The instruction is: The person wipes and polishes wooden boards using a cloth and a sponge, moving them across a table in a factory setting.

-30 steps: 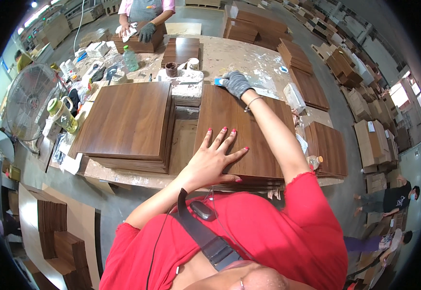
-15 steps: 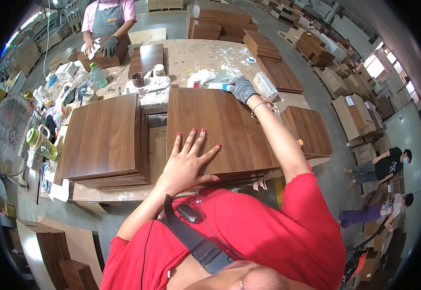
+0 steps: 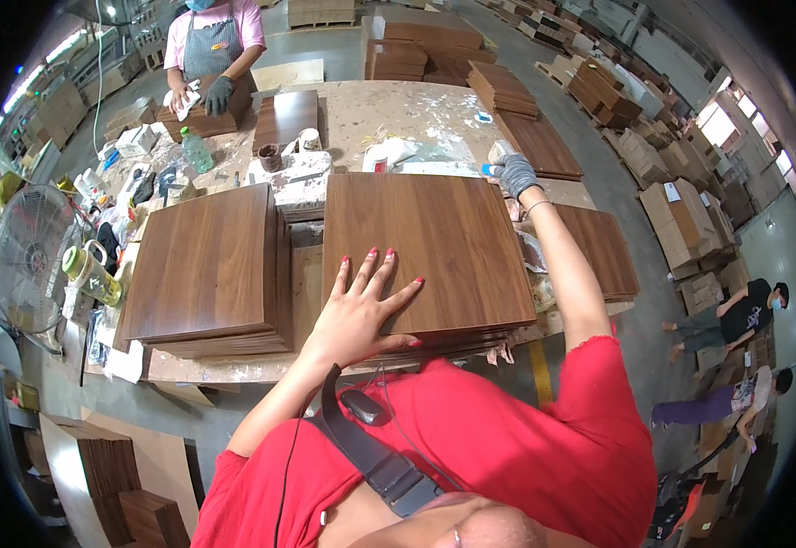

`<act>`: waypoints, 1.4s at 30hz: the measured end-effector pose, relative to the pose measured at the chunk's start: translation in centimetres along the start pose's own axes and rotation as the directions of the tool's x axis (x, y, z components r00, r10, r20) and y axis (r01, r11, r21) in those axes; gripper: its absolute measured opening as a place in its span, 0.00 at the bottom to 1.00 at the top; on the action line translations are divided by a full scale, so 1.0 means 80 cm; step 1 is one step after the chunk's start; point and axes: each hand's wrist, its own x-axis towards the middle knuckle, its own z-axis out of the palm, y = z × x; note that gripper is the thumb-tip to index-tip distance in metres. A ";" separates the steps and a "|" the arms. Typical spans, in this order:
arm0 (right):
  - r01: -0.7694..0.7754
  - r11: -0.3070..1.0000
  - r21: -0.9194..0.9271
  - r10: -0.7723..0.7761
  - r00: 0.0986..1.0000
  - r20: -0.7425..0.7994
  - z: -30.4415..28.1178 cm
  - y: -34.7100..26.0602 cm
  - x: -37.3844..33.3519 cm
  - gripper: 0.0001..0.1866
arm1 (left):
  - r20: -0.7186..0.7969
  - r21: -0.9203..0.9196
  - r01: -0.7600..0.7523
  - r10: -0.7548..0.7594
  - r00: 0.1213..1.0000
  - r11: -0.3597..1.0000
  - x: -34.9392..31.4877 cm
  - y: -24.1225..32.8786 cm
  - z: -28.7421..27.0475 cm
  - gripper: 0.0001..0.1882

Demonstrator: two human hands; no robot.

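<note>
My bare left hand [image 3: 361,306] lies flat with fingers spread on the near-left part of a brown wood-grain panel [image 3: 453,247]. That panel tops a stack of several panels at the table's near edge. At the panel's far right corner is my right hand [image 3: 516,175], in a grey glove, its fingers closed round a small blue thing [image 3: 489,170] whose kind I cannot make out. Most of that thing is hidden by the glove. A whitish block-like object [image 3: 500,149] shows just behind the glove. To the left stands another stack of wood-grain panels [image 3: 201,260].
Beyond lie a white-smeared block [image 3: 293,173] with small pots, a clear plastic sheet [image 3: 434,155] and a green bottle [image 3: 195,151]. More panels [image 3: 590,251] are stacked at right. A fan [image 3: 32,256] stands left. Across the table, a person's gloved hand [image 3: 220,94] rests on panels.
My right hand has moved rightward from the panel's far edge to its far right corner, carrying the blue thing. My left hand stays on the panel. The view has shifted slightly.
</note>
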 end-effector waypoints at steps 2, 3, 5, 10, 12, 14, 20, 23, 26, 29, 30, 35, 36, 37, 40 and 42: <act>0.025 0.999 -0.021 -0.025 1.000 0.002 0.005 -0.014 -0.008 0.26 | 0.010 0.011 0.019 -0.019 1.000 1.000 -0.001 -0.001 -0.001 0.46; 0.036 0.999 -0.028 -0.036 0.999 0.005 0.004 -0.030 -0.018 0.27 | 0.018 0.018 0.028 -0.029 0.999 0.999 -0.003 0.000 -0.002 0.46; 0.002 0.999 -0.043 -0.003 1.000 -0.018 0.001 -0.028 -0.025 0.25 | 0.018 0.010 0.029 -0.029 0.999 1.000 -0.001 0.001 -0.005 0.46; -0.051 0.965 0.257 0.089 0.986 -0.140 -0.014 0.033 -0.038 0.28 | 0.033 0.009 0.022 -0.023 0.999 1.000 0.005 0.005 -0.010 0.46; 0.078 0.938 0.337 0.048 0.936 -0.350 -0.030 0.034 -0.073 0.25 | 0.033 0.005 0.025 -0.025 0.999 1.000 0.004 0.006 -0.009 0.46; 0.040 0.808 0.588 0.227 0.899 -0.373 0.021 0.103 -0.042 0.23 | 0.031 0.001 0.037 -0.037 0.999 0.999 0.004 0.008 -0.011 0.45; -0.472 0.858 0.203 0.513 0.773 -0.374 0.130 0.190 -0.067 0.21 | 0.060 -0.044 0.056 -0.054 0.997 0.997 0.015 0.015 -0.019 0.47; -0.550 0.824 0.138 0.564 0.771 -0.297 0.191 0.179 -0.089 0.19 | 0.086 -0.066 0.117 -0.111 0.990 0.991 0.012 0.017 -0.018 0.48; -0.623 0.781 0.045 0.623 0.772 -0.122 0.242 0.264 -0.107 0.21 | 0.090 -0.093 0.058 -0.050 0.995 0.994 0.028 0.012 -0.022 0.48; -0.711 0.695 0.107 0.719 0.691 -0.077 0.274 0.218 -0.125 0.21 | 0.118 -0.079 0.109 -0.099 0.988 0.991 0.025 0.017 -0.021 0.47; -0.680 0.719 0.141 0.682 0.730 0.042 0.269 0.221 -0.130 0.27 | 0.116 -0.087 0.112 -0.102 0.988 0.990 0.025 0.017 -0.022 0.47; -0.261 0.954 0.150 0.293 0.920 -0.262 0.232 0.168 -0.215 0.33 | 0.122 -0.090 0.154 -0.143 0.982 0.984 0.018 0.020 -0.020 0.47; -0.216 0.963 0.159 0.250 0.939 -0.237 0.238 0.179 -0.243 0.32 | 0.124 -0.091 0.141 -0.130 0.984 0.986 0.021 0.020 -0.022 0.47; -0.210 0.964 0.164 0.242 0.948 -0.208 0.247 0.181 -0.272 0.32 | 0.125 -0.088 0.134 -0.123 0.985 0.987 0.022 0.020 -0.024 0.47; -0.243 0.959 0.144 0.258 0.962 -0.092 0.271 0.185 -0.369 0.29 | 0.104 -0.094 0.118 -0.108 0.989 0.989 0.022 0.016 -0.020 0.47; -0.299 0.945 0.131 0.305 0.952 -0.034 0.284 0.184 -0.419 0.28 | 0.088 -0.100 0.108 -0.099 0.991 0.989 0.021 0.015 -0.018 0.46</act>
